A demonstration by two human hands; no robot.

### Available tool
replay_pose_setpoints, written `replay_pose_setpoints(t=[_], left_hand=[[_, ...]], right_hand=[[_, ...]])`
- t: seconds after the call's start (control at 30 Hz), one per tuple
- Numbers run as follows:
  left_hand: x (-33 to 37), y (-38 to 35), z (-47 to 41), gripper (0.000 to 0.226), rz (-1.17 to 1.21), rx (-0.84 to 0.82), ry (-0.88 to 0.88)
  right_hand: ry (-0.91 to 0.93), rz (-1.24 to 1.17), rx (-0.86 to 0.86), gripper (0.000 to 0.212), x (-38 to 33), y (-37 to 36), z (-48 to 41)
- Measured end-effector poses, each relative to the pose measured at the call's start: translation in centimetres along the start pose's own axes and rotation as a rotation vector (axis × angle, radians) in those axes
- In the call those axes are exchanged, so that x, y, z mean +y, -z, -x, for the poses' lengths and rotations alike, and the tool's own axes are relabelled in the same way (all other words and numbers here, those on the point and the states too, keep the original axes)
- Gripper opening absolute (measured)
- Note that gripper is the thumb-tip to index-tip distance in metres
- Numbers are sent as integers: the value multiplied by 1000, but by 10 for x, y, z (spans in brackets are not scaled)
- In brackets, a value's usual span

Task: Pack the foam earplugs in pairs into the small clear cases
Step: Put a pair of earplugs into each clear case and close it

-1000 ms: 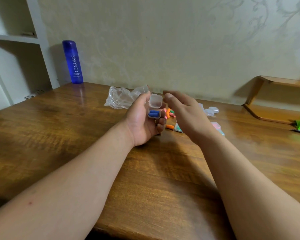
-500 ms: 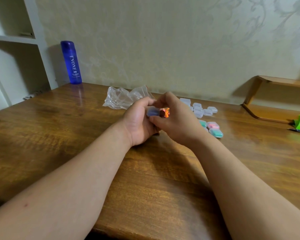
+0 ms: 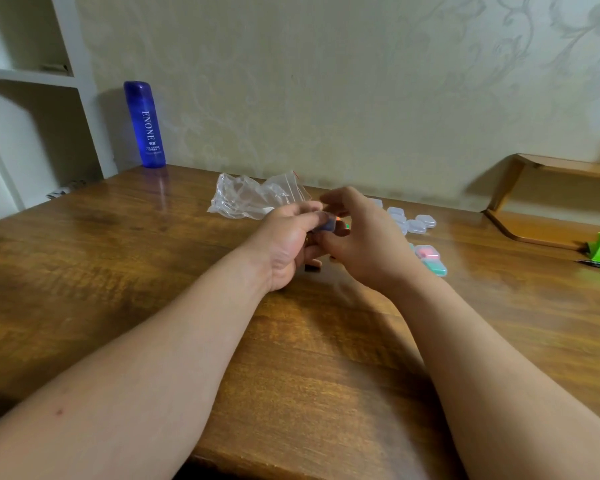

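- The left hand [image 3: 288, 242] is above the wooden table [image 3: 125, 271], just in front of the crumpled clear bag [image 3: 253, 197]. Its fingers are curled narrow around a small clear case [image 3: 326, 225], which looks bluish inside.
- This case is between the two hands, and only a small part of it shows between the fingers. I cannot tell if its lid is closed.
- The right hand [image 3: 364, 244] is just beside the left hand, on the side away from the bag. Its thumb and fingers are bent close to the case and seem to touch it, but the picture is blurred there, so I cannot tell if this hand really grips anything.
- Some empty clear cases [image 3: 414, 225] lie in a group on the table behind the right hand, to the right of the bag and well apart from it.
- Nearer to the person than this group, two filled cases lie touching each other: a pink one [image 3: 426, 251] and a green one [image 3: 435, 266].
- A little orange and green colour shows between the hands; probably it is loose earplugs, but it is too small to be sure.
- A blue bottle [image 3: 145, 124] stands upright against the wall, to the left of the bag and well apart.
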State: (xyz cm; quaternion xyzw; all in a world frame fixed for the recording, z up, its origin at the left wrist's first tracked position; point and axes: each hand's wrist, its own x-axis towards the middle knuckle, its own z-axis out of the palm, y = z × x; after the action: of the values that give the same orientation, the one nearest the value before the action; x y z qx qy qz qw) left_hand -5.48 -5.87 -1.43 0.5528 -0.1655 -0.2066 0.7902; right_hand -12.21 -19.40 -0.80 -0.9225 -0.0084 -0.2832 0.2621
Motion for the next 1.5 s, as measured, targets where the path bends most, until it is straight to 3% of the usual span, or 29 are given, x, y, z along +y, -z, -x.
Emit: replay_pose_setpoints(t=[0.3, 0.57, 0.9, 1.23, 1.4, 1.5], left_hand=[[2, -7, 2, 16, -46, -107, -6], [4, -17, 12, 32, -79, -164, -43], [5, -16, 15, 38, -84, -139, -87], [4, -13, 10, 37, -86, -127, -70], [4, -14, 3, 28, -19, -47, -53], [18, -18, -11, 23, 38, -7, -72]], right_hand=[[-90, 88, -70, 48, 19, 37, 8], [-286, 99, -104, 37, 64, 101, 70], [-384, 134, -223, 34, 74, 106, 85], [-376, 83, -124, 30, 72, 105, 85], [-339, 114, 3, 21, 63, 89, 69], [-321, 160, -6, 22, 58, 84, 38]])
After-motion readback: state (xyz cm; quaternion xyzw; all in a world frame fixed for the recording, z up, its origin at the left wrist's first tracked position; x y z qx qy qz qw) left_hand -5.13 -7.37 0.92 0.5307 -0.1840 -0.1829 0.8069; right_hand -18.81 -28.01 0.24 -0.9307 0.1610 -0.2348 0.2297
